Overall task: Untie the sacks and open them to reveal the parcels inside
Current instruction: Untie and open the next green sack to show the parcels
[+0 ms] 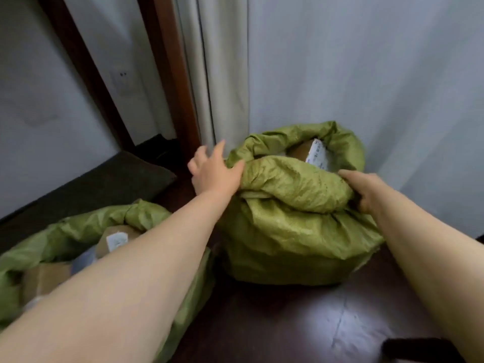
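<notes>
A green woven sack [293,231] stands on the dark floor against the white wall, its mouth rolled down into a thick rim. Inside it shows a brown parcel [305,153] with a white label. My left hand [212,171] rests against the rim's left side with straight fingers and the thumb pressed on the fabric. My right hand [364,189] grips the rolled rim on the right, fingers curled into the fabric. A second green sack [78,229] lies open at lower left, partly behind my left forearm, with several brown parcels [115,239] showing.
A pale curtain [217,74] hangs behind the sacks beside a brown wooden door frame [172,74]. A dark mat [104,187] lies on the floor at left. The glossy dark floor [301,323] spreads in front. A black object [419,349] sits at the bottom right.
</notes>
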Demonstrator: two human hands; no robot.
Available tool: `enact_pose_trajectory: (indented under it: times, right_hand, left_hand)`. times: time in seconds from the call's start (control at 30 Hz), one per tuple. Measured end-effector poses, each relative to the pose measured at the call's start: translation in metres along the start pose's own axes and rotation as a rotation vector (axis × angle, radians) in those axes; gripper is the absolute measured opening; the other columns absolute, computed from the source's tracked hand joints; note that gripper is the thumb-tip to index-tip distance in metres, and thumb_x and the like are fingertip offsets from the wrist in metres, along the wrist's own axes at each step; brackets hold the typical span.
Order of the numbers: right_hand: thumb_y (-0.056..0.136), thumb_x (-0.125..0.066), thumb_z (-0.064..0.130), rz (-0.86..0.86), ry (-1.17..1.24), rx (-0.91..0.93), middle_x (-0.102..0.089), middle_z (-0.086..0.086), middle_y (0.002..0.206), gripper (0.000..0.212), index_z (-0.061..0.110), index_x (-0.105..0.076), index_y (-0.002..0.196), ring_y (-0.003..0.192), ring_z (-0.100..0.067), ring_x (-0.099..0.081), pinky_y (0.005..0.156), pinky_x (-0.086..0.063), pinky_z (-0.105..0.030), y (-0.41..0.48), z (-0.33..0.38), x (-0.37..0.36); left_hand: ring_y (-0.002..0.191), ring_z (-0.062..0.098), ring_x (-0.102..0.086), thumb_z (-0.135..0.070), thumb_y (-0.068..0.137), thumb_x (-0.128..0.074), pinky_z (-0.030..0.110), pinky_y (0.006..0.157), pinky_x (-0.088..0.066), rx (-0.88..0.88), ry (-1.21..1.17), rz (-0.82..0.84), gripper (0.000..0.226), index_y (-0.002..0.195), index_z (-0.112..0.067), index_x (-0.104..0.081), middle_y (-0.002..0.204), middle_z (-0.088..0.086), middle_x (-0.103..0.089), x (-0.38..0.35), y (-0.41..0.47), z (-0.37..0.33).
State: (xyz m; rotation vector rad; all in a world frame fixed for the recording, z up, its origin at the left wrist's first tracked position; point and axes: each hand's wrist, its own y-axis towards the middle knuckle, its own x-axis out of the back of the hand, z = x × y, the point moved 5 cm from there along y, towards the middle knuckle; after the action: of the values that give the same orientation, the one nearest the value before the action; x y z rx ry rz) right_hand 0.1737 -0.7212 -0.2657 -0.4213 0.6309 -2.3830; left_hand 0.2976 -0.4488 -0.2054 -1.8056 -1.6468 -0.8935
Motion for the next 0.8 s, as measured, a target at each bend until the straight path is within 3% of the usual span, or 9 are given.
enact_pose_trajectory:
  times: [0.1,0.17,0.27,0.37,0.43,0.5,0.6,0.7,0.8]
  right_hand:
    - [0.059,-0.086,0.029,0.008,-0.206,0.035,-0.058,-0.011,0.125,0.087,0.006,-0.044,0.131,0.104,-0.033,-0.061,0.084,-0.052,-0.044,-0.014,0.008,-0.01]
    - [0.068,-0.081,0.035,-0.009,-0.429,0.074,-0.056,-0.012,0.125,0.077,0.003,-0.047,0.129,0.107,-0.033,-0.059,0.08,-0.049,-0.038,-0.036,0.016,-0.002]
    - [0.079,-0.065,0.049,-0.023,-0.854,0.086,-0.059,-0.013,0.099,0.055,0.005,-0.057,0.113,0.082,-0.031,-0.059,0.073,-0.049,-0.036,-0.058,0.017,0.026]
    - [0.095,-0.05,0.031,0.141,-0.516,-0.125,-0.062,-0.014,0.074,0.029,0.005,-0.054,0.108,0.051,-0.024,-0.062,0.048,-0.053,-0.03,-0.071,-0.007,0.033]
    - [0.101,-0.033,0.024,0.213,-0.071,-0.174,-0.068,-0.018,0.094,0.035,0.004,-0.05,0.126,0.078,-0.028,-0.07,0.069,-0.057,-0.043,-0.069,-0.019,0.026]
    - [0.103,-0.02,0.024,0.25,0.397,-0.185,-0.055,-0.009,0.132,0.042,0.015,-0.04,0.139,0.121,-0.032,-0.054,0.099,-0.033,-0.065,-0.065,-0.023,0.014]
    - [0.101,-0.015,0.029,0.275,0.818,-0.236,-0.039,-0.004,0.149,0.048,0.021,-0.032,0.145,0.139,-0.031,-0.032,0.106,-0.007,-0.071,-0.062,-0.03,-0.011]
    - [0.099,-0.019,0.031,0.316,0.998,-0.298,-0.037,-0.018,0.148,0.052,0.01,-0.036,0.143,0.137,-0.04,-0.031,0.109,-0.017,-0.063,-0.062,-0.042,-0.029]
    - [0.098,-0.02,0.029,0.306,1.085,-0.265,-0.046,-0.026,0.138,0.051,0.003,-0.047,0.134,0.129,-0.042,-0.042,0.108,-0.028,-0.056,-0.07,-0.047,-0.031]
  left_hand:
    - [0.143,0.027,-0.015,-0.061,0.064,-0.072,0.039,0.118,-0.015,-0.232,-0.064,0.457,0.095,0.145,-0.042,-0.025,0.154,0.002,-0.025,-0.025,-0.029,-0.027]
    - [0.137,0.024,-0.034,-0.043,0.064,-0.081,0.037,0.113,-0.03,-0.332,0.047,0.62,0.094,0.143,-0.042,-0.029,0.147,0.001,-0.04,-0.038,-0.043,-0.032]
    - [0.118,0.028,-0.054,-0.021,0.082,-0.062,0.033,0.086,-0.044,-0.492,0.37,0.318,0.04,0.12,-0.028,-0.053,0.126,0.003,-0.058,-0.031,-0.046,-0.049]
    - [0.11,0.028,-0.053,-0.003,0.085,-0.046,0.033,0.067,-0.037,-0.627,0.423,-0.012,0.023,0.103,-0.015,-0.054,0.113,0.005,-0.059,-0.021,-0.058,-0.076]
    - [0.112,0.023,-0.047,-0.004,0.086,-0.047,0.032,0.063,-0.033,-0.676,0.365,-0.024,0.023,0.105,-0.014,-0.053,0.113,0.003,-0.054,-0.024,-0.072,-0.08]
    - [0.114,0.021,-0.042,-0.018,0.084,-0.055,0.033,0.07,-0.04,-0.642,0.342,0.075,0.025,0.109,-0.014,-0.053,0.116,0.002,-0.05,-0.035,-0.082,-0.06]
    - [0.118,0.021,-0.042,-0.041,0.085,-0.052,0.034,0.092,-0.042,-0.397,0.108,0.191,0.039,0.109,-0.012,-0.061,0.121,0.002,-0.051,-0.047,-0.1,-0.016]
    - [0.105,0.027,-0.054,-0.065,0.084,-0.041,0.037,0.092,-0.044,0.201,-0.395,0.107,0.065,0.09,-0.007,-0.069,0.116,0.008,-0.058,-0.045,-0.104,0.013]
    - [0.104,0.031,-0.052,-0.068,0.071,-0.061,0.043,0.091,-0.048,0.721,-0.775,0.21,0.073,0.114,-0.009,-0.056,0.117,0.007,-0.049,-0.058,-0.109,0.009]
